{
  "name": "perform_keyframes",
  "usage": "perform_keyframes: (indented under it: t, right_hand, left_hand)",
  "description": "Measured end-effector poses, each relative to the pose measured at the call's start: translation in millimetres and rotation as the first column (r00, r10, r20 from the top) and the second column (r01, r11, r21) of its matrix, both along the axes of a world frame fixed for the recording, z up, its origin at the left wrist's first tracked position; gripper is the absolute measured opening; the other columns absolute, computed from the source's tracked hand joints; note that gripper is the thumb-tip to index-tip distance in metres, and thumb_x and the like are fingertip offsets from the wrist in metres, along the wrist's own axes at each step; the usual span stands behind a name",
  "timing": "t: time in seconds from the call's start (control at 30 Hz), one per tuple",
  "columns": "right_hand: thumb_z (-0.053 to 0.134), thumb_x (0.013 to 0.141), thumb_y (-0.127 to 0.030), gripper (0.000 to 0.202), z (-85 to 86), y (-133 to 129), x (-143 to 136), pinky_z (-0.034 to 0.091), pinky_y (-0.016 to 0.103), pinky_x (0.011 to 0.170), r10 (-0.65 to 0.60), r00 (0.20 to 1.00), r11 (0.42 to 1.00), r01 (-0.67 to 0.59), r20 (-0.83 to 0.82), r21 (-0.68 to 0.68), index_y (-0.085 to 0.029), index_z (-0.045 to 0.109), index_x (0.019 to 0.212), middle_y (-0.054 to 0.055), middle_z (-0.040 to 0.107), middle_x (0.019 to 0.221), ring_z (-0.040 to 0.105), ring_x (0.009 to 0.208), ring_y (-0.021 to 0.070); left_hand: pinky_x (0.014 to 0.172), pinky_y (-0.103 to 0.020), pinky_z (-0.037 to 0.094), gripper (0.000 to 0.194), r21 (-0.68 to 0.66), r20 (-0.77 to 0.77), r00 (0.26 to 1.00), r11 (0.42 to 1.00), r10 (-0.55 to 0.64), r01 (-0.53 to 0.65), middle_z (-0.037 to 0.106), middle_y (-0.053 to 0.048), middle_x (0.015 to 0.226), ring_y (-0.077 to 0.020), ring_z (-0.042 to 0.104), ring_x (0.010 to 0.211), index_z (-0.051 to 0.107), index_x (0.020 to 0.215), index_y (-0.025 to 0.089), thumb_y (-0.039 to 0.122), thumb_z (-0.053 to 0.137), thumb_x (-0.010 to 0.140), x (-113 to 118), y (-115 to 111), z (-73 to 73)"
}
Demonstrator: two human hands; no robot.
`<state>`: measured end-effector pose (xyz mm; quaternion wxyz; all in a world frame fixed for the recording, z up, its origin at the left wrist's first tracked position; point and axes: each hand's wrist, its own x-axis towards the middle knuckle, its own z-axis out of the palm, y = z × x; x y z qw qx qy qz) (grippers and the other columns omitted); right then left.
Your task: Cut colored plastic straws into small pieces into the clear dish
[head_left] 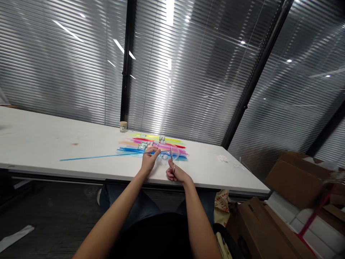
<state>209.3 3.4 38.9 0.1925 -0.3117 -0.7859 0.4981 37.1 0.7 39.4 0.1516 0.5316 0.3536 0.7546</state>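
one wide view from the head

the scene is viewed from above the wearer's lap [144,205], with the camera faced forward and tipped down. the forearms [121,210] are seen from behind, and the left hand [150,160] and right hand [176,172] are framed at arm's reach, below center. the table [59,138] is shown slanting down rightward, with window blinds [185,72] faced beyond it

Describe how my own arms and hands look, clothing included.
Both the left hand and right hand are ungloved. The left forearm and right forearm are slim and bare, with no sleeve, watch or band visible. A black top and blue jeans show.
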Motion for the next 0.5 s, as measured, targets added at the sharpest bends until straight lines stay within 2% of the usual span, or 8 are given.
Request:
perform_keyframes:
  t: [0.23, 0.5]
  right_hand:
    - [0.007, 0.093, -0.074, 0.076, 1.8, -1.2, 0.4, 0.016, 0.024, 0.039, -0.003, 1.0, 1.0, 0.003, 0.01, 0.013, -0.022, 0.03, 0.042, -0.002, 0.034, 0.035, 0.028, 0.034, 0.0072]
    - [0.015, 0.098, -0.068, 0.075, 3.6, -2.3, 1.1, 0.017, 0.024, 0.038, 0.01, 0.999, 0.999, -0.011, 0.044, 0.03, -0.02, 0.031, 0.042, -0.002, 0.035, 0.036, 0.027, 0.034, 0.0061]
  left_hand:
    - [0.089, -0.038, 0.045, 0.023, 0.019, 0.018, 1.0, 1.0, -0.003, 0.002, 0.064, -0.004, 0.081, -0.023, 0.059, 0.088, 0.064, 0.061, 0.021, 0.041, 0.068, 0.072, -0.6, -0.6, 0.3]
    - [0.091, -0.038, 0.044, 0.024, 0.031, 0.012, 1.0, 0.999, -0.026, 0.025, 0.063, -0.004, 0.081, -0.0223, 0.059, 0.087, 0.065, 0.059, 0.021, 0.041, 0.069, 0.071, -0.3, -2.3, 1.7]
